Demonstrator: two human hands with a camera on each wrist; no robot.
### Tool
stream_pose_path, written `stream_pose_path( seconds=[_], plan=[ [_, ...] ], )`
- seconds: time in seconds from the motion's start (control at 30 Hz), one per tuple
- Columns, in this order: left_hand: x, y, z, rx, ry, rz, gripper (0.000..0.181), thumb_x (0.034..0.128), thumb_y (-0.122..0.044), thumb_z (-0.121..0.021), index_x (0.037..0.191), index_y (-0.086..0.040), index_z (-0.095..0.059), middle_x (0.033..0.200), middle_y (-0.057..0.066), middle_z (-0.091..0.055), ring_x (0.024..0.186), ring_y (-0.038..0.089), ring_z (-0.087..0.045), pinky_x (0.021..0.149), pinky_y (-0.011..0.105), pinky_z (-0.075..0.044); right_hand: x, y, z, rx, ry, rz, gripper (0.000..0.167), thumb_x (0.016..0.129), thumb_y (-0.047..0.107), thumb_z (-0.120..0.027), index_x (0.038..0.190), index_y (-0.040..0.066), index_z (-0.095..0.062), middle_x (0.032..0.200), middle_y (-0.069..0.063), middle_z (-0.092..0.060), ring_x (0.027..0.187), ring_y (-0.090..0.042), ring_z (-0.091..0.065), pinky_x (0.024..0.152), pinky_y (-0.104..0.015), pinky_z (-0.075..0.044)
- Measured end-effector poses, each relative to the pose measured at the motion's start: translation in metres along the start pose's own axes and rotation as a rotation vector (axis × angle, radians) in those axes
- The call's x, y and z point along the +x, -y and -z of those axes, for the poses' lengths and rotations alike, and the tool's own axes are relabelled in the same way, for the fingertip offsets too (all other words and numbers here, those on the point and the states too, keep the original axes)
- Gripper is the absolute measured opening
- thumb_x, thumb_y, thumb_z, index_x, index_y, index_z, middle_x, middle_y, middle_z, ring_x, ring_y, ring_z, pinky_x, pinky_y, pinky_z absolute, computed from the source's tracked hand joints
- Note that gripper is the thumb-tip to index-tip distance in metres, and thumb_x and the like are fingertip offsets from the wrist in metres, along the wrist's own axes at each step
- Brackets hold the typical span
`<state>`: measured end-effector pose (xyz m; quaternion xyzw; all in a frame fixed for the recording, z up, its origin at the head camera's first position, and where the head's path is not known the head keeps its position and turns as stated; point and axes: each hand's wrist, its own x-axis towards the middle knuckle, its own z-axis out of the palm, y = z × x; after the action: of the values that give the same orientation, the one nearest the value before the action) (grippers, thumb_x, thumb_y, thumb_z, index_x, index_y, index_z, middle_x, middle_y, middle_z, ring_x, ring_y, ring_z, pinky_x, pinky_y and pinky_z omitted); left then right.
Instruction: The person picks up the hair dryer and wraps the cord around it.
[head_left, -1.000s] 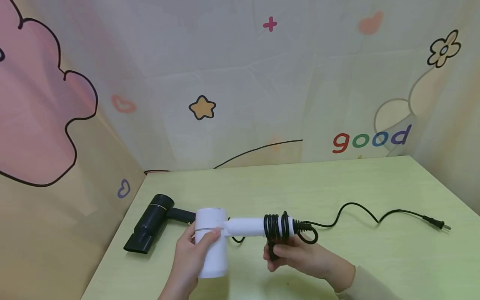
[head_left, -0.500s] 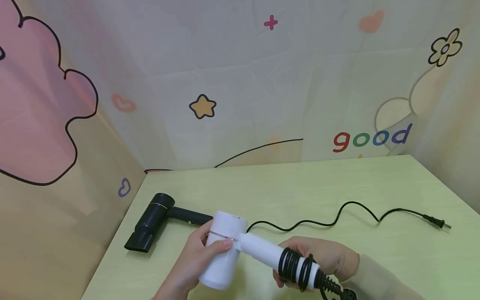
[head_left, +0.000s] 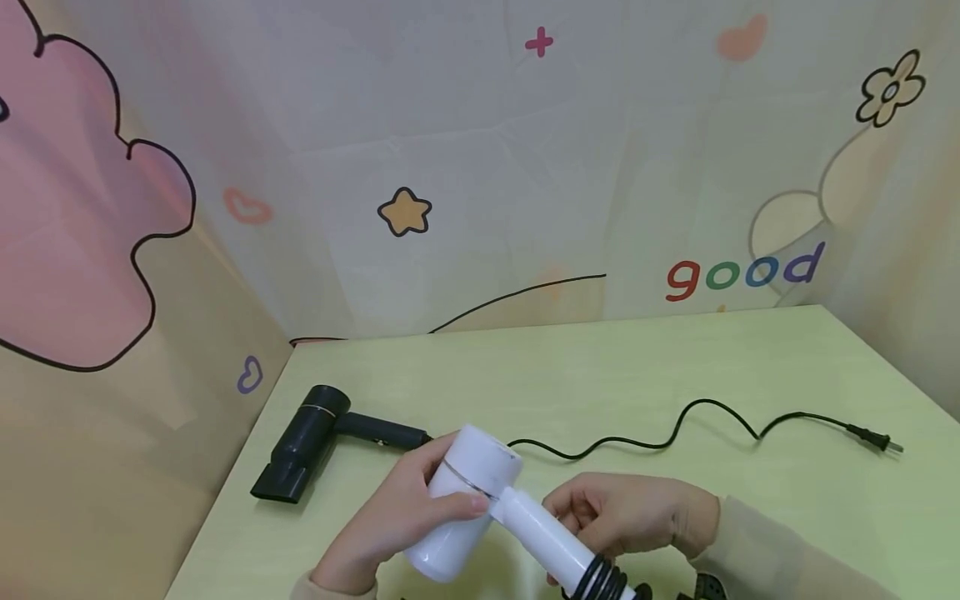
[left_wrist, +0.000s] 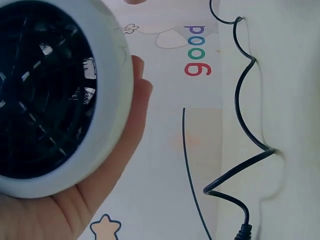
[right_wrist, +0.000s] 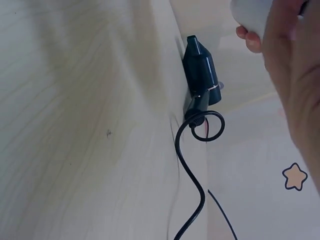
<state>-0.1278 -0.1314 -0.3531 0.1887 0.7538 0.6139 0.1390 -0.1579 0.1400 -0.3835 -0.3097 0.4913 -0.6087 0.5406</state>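
My left hand grips the barrel of a white hair dryer, thumb across its front. The left wrist view shows the dryer's dark grille close up. Its handle slants down to the right, and a black power cord is wound round the lower part, cut off by the frame's bottom edge. My right hand has curled fingers behind the handle, at the cord; a dark bit of cord shows by a fingertip, and most of the grip is hidden. In the right wrist view, my right hand partly covers the white dryer.
A black hair dryer with a flat nozzle lies at the left of the pale green table. Its black cord winds rightward to a two-pin plug. A printed cloth backdrop stands behind the table.
The white hair dryer has turned from level to slanting, its handle end swinging down and toward me. My right hand has gone from below the handle to its far side.
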Motion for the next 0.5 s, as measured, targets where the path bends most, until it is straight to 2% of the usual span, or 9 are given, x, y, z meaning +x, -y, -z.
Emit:
stream_pose_path(
  seconds=[0.13, 0.27, 0.37, 0.5],
  plan=[
    [0.004, -0.002, 0.001, 0.063, 0.001, 0.005, 0.048, 0.0795, -0.02, -0.074, 0.124, -0.019, -0.056, 0.098, 0.013, -0.061, 0.082, 0.024, -0.062, 0.066, 0.039, -0.053, -0.001, 0.001, -0.001, -0.033, -0.09, 0.009, 0.022, 0.086, -0.002, -0.056, 0.107, 0.005, -0.056, 0.094, 0.001, -0.069, 0.085, -0.009, -0.066, 0.072, -0.021, -0.054],
    [0.009, -0.001, 0.002, 0.101, -0.044, 0.043, 0.049, 0.0779, -0.025, -0.075, 0.123, -0.025, -0.056, 0.098, 0.012, -0.062, 0.081, 0.024, -0.062, 0.065, 0.039, -0.052, -0.005, 0.006, -0.002, -0.03, -0.222, 0.014, 0.013, 0.093, 0.007, -0.053, 0.105, 0.006, -0.057, 0.093, 0.001, -0.066, 0.084, -0.011, -0.067, 0.072, -0.023, -0.054],
    [0.012, 0.001, 0.003, 0.13, -0.05, 0.071, 0.05, 0.0765, -0.028, -0.077, 0.122, -0.028, -0.056, 0.098, 0.01, -0.062, 0.08, 0.023, -0.063, 0.065, 0.038, -0.052, -0.007, 0.007, -0.004, -0.039, -0.289, -0.01, 0.018, 0.099, 0.021, -0.048, 0.103, 0.008, -0.059, 0.092, 0.001, -0.064, 0.086, -0.011, -0.066, 0.073, -0.024, -0.054],
    [0.017, 0.005, 0.001, 0.166, -0.019, 0.074, 0.048, 0.0759, -0.032, -0.077, 0.12, -0.03, -0.056, 0.096, 0.008, -0.062, 0.079, 0.023, -0.062, 0.064, 0.039, -0.051, -0.008, 0.004, -0.008, -0.156, -0.334, -0.021, 0.027, 0.097, 0.027, -0.052, 0.098, 0.001, -0.06, 0.088, 0.001, -0.065, 0.082, -0.011, -0.064, 0.067, -0.024, -0.053]
  ],
)
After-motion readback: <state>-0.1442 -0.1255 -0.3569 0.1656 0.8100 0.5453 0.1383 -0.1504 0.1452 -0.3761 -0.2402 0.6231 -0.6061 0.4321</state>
